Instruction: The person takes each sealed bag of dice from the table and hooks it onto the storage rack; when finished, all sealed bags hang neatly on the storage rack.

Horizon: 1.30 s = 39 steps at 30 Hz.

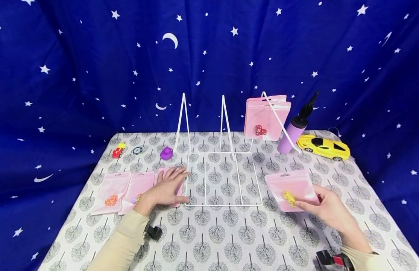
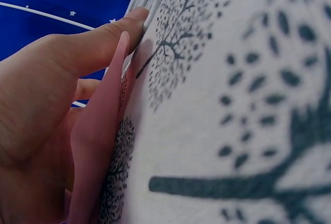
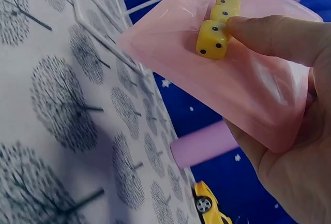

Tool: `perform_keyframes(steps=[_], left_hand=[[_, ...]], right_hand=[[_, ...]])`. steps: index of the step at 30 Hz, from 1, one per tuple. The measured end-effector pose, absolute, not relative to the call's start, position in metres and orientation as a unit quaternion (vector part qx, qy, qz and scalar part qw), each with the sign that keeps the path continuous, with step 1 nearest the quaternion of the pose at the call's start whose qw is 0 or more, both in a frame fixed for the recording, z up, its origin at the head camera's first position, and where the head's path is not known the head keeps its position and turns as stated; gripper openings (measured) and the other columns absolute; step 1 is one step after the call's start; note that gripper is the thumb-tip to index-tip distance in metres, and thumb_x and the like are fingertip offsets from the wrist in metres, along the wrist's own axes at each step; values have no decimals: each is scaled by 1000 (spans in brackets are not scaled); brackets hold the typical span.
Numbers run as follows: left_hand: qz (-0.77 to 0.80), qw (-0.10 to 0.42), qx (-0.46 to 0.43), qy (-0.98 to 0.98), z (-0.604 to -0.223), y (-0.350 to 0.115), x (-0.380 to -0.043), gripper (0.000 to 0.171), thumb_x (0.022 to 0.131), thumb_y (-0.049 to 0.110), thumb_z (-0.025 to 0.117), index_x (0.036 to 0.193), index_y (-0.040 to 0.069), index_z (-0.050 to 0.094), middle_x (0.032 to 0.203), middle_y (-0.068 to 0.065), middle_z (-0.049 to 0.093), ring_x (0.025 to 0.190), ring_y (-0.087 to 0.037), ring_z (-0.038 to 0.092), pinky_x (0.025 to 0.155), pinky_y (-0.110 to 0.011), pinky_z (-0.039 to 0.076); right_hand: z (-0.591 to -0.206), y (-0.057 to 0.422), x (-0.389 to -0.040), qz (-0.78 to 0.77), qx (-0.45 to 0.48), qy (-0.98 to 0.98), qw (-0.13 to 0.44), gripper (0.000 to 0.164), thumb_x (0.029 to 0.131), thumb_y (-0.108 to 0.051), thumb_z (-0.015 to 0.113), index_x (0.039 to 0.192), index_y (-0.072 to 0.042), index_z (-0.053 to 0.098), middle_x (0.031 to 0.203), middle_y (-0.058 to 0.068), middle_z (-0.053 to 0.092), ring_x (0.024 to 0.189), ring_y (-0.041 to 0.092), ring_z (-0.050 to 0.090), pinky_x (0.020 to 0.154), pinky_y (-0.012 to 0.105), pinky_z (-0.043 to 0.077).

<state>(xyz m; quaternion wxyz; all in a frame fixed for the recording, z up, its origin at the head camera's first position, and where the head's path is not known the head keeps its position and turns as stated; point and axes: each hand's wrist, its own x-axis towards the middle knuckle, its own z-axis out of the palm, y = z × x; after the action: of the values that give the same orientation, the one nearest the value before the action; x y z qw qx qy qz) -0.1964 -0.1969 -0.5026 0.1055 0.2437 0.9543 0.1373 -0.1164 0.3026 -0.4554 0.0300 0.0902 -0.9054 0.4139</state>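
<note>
My right hand (image 1: 331,209) pinches a pink zip pouch (image 1: 280,182) by its side, thumb in front, to the right of the white wire rack (image 1: 223,205). Yellow dice (image 3: 211,40) show on the pouch's front, under the thumb tip. At the rack's left side my left hand (image 1: 165,190) lies palm down with fingers spread over another pink pouch (image 2: 95,131), mostly hidden by it. Its fingertips and thumb reach the rack's base wire. Pink pouches (image 1: 255,113) hang from the rack's right prong, the front one with red dice (image 1: 260,130).
Two more pink pouches lie left of my left hand, one with orange dice (image 1: 111,200). Behind them are a red-and-yellow toy vehicle (image 1: 119,150), a small dark wheel-like disc (image 1: 137,150) and a purple toy duck (image 1: 166,153). A purple hand pump (image 1: 290,138) and yellow toy car (image 1: 324,147) stand back right.
</note>
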Motion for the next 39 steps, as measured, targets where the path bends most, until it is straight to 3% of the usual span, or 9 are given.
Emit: perform_keyframes(steps=[6, 20, 28, 39], left_hand=[[137, 106, 241, 955, -504, -197, -196, 102, 74, 68, 67, 155, 24, 25, 165, -3, 12, 150, -36, 9, 114, -71, 2], [138, 103, 244, 954, -503, -197, -197, 101, 75, 68, 66, 155, 22, 26, 164, -4, 12, 150, -37, 9, 113, -72, 3], [137, 106, 243, 954, -501, -196, -197, 101, 75, 68, 66, 155, 23, 25, 164, -3, 12, 150, -37, 9, 114, -71, 3], [137, 99, 245, 955, -504, -197, -197, 100, 75, 67, 67, 155, 23, 26, 164, -4, 12, 150, -37, 10, 113, -71, 3]], right_hand=[[-455, 286, -115, 429, 120, -895, 30, 37, 75, -12, 84, 109, -9, 69, 88, 0, 74, 66, 3, 63, 54, 23, 54], [-451, 258, -121, 428, 163, -889, 25, 33, 75, -15, 84, 105, -11, 69, 87, 0, 74, 66, 3, 63, 57, 23, 55], [-449, 240, -125, 464, 224, -857, 27, 34, 76, -6, 82, 108, -7, 69, 93, 7, 74, 68, 5, 65, 56, 25, 57], [-439, 218, -130, 456, 277, -845, 38, 34, 76, -5, 80, 109, -10, 70, 88, 2, 74, 59, 2, 58, 46, 23, 51]])
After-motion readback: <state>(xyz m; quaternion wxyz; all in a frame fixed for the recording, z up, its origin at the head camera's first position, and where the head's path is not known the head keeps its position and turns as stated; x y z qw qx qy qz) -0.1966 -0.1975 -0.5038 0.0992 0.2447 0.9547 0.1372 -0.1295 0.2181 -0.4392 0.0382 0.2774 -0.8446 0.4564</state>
